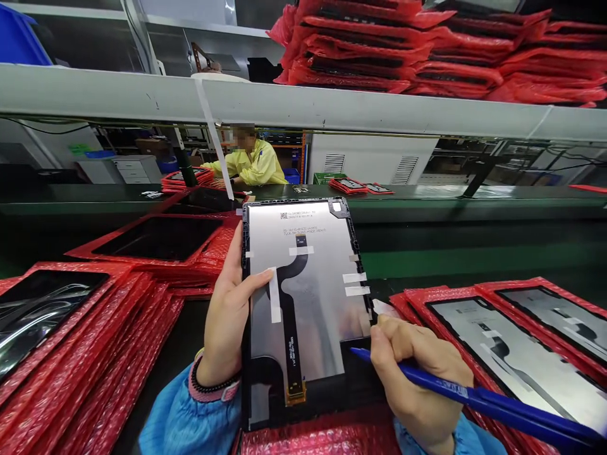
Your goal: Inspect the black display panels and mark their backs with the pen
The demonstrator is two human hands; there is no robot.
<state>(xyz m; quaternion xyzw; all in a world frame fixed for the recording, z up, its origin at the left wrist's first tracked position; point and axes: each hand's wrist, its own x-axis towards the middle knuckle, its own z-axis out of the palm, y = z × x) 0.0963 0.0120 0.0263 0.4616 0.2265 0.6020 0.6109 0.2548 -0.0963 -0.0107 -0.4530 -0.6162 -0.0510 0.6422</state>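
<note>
Silver-backed panel (pixel 315 309) beneath a pointed blue tool (pixel 512 411)

The left hand (pixel 225 316) grasps the panel by its left edge, thumb pressed at a strip of white tape (pixel 275 303). The right hand (pixel 422 363) is curled around the rounded, glossy shaft of the tool, whose tapered tip lies over the panel's dark lower right part; whether it touches cannot be told. The panel is tilted up in the middle of the scene, a thin rectangle with a smooth metallic back in a narrow, ridged black frame. A flat black ribbon cable (pixel 288 316) bends down its back to a gold-edged end.

Crinkled red bubble wrap (pixel 327 436) shows just below the panel, at the near side. To the left, puffy red sleeves (pixel 142 335) are stacked on the dark worktop (pixel 194 328), a glossy black screen (pixel 42 309) on top. To the right, two more silver-backed panels (pixel 493 341) lie on red wrapping. On the far side, a pale, straight shelf beam (pixel 294 110) crosses above a person in yellow (pixel 263 164), with shiny red packets (pixel 355 54) piled over it at right.
</note>
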